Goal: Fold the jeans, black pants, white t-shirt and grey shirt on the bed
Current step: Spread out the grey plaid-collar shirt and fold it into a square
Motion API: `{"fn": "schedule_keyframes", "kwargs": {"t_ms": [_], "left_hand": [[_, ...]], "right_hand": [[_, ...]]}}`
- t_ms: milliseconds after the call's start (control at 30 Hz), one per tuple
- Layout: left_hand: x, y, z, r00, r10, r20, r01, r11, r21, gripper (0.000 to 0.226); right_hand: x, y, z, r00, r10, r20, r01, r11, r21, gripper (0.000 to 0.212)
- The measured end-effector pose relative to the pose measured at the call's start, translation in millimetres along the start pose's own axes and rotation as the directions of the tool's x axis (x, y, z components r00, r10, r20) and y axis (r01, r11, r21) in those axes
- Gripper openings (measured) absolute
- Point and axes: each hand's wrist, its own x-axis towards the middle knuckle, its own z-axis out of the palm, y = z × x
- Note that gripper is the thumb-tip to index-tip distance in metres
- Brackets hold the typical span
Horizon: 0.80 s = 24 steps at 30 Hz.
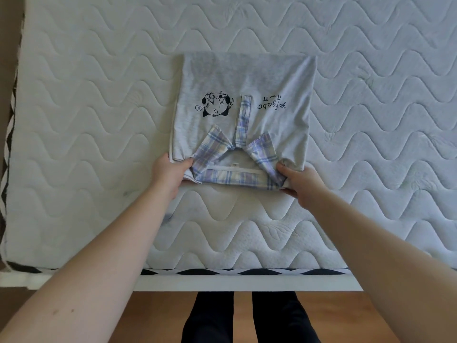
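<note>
Both hands, left hand and right hand, pinch the collar-end corners of the grey shirt, nearly folded mid-bed; jeans, pants, t-shirt out of view.

A white quilted mattress with a wavy stitch pattern fills most of the view. A black-and-white diamond-patterned border runs along its near edge, above a wooden floor.
</note>
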Motion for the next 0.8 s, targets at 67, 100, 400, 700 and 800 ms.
{"fn": "schedule_keyframes", "kwargs": {"t_ms": [67,100,400,700,800], "left_hand": [[4,1,-11,0.997,0.039,-0.063,-0.037,0.999,0.028,0.026],[7,3,-19,0.994,0.067,-0.090,-0.062,0.996,0.058,0.027],[49,45,-79,0.929,0.342,-0.145,-0.263,0.881,0.393,0.039],[101,57,-104,0.955,0.269,-0.123,-0.218,0.921,0.321,0.058],[97,34,-106,0.981,0.151,-0.120,-0.122,0.967,0.225,0.065]], "right_hand": [[-11,13,15,0.994,0.108,-0.009,-0.107,0.994,0.027,0.036],[-16,21,23,0.988,0.153,-0.008,-0.153,0.988,0.039,0.037],[-63,75,125,0.922,0.372,0.110,-0.383,0.918,0.104,0.042],[-98,79,206,0.858,0.422,0.292,-0.452,0.891,0.043,0.054],[-96,68,194,0.837,0.453,0.307,-0.410,0.891,-0.195,0.045]]}}
